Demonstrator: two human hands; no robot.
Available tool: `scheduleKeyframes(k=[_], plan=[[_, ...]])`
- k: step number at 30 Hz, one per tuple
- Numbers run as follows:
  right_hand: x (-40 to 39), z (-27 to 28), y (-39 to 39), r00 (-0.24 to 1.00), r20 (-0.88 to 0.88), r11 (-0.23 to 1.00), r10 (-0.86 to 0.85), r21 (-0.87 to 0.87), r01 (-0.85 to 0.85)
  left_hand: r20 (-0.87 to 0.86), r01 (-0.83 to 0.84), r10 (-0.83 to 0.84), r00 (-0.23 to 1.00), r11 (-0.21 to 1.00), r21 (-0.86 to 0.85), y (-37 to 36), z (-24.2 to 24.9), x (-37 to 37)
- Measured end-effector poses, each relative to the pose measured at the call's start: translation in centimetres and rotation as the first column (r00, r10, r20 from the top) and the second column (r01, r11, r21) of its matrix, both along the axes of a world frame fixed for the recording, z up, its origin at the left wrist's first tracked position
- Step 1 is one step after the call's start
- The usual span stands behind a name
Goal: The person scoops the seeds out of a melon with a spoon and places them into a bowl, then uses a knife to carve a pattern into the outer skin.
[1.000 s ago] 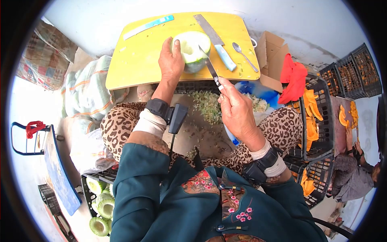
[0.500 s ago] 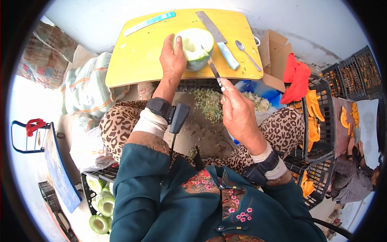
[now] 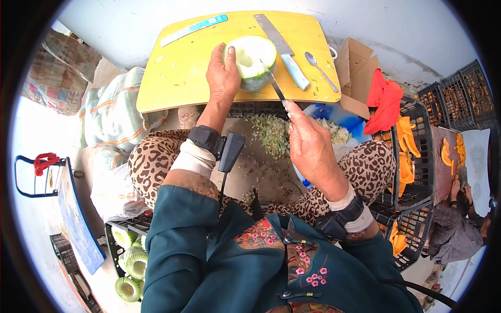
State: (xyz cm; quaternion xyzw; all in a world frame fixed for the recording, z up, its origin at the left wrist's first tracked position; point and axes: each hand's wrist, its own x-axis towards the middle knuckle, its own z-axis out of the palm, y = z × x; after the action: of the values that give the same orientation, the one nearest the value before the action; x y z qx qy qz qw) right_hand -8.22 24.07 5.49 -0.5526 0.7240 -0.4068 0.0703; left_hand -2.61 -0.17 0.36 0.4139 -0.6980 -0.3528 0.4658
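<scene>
A hollowed half of a green-skinned winter melon [image 3: 252,82] rests near the front edge of the yellow table [image 3: 177,78], its pale cut side facing up. My left hand [image 3: 223,75] grips it from the left, thumb over the rim. Wrapped around a dark handle, my right hand [image 3: 312,146] holds a slim knife [image 3: 276,86], its blade tip at the melon's right inner rim. To the right lie a large knife with a light blue handle [image 3: 295,72] and a metal spoon [image 3: 321,70].
A blue-and-white knife [image 3: 194,30] lies at the table's back left. Green-and-white scraps [image 3: 271,134] are heaped below. Black crates hold orange pumpkin pieces [image 3: 406,151] at right and carved green pieces [image 3: 136,266] at lower left. Another person [image 3: 459,229] works far right.
My right hand has shifted slightly right and down, and the knife's blade has turned more edge-on. My left hand and the melon stay nearly in place.
</scene>
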Motion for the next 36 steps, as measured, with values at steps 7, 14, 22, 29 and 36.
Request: scheduleKeyframes(k=[7,14,22,29,36], plan=[[0.5,1.5,0.1,0.999,-0.037,0.997,-0.026,0.07,0.029,-0.008,0.027,-0.027,1.0,0.999,0.018,0.1,0.3,-0.2],[0.6,1.8,-0.7,0.987,-0.149,0.995,-0.06,0.072,0.071,0.031,0.042,-0.043,0.999,0.999,0.027,0.5,1.1,-0.3],[1.0,1.3,-2.8,0.966,-0.229,0.983,-0.118,0.11,0.146,0.046,0.005,-0.004,0.999,1.0,-0.012,0.8,1.1,-0.5],[0.1,0.0,-3.4,0.967,-0.231,0.99,-0.106,0.064,0.124,0.043,-0.051,0.052,0.998,0.998,-0.029,1.1,1.3,-0.7],[1.6,-1.4,-1.6,0.954,-0.279,0.981,-0.114,0.121,0.152,-0.023,-0.061,0.061,0.998,0.998,0.025,1.2,1.5,-0.7]])
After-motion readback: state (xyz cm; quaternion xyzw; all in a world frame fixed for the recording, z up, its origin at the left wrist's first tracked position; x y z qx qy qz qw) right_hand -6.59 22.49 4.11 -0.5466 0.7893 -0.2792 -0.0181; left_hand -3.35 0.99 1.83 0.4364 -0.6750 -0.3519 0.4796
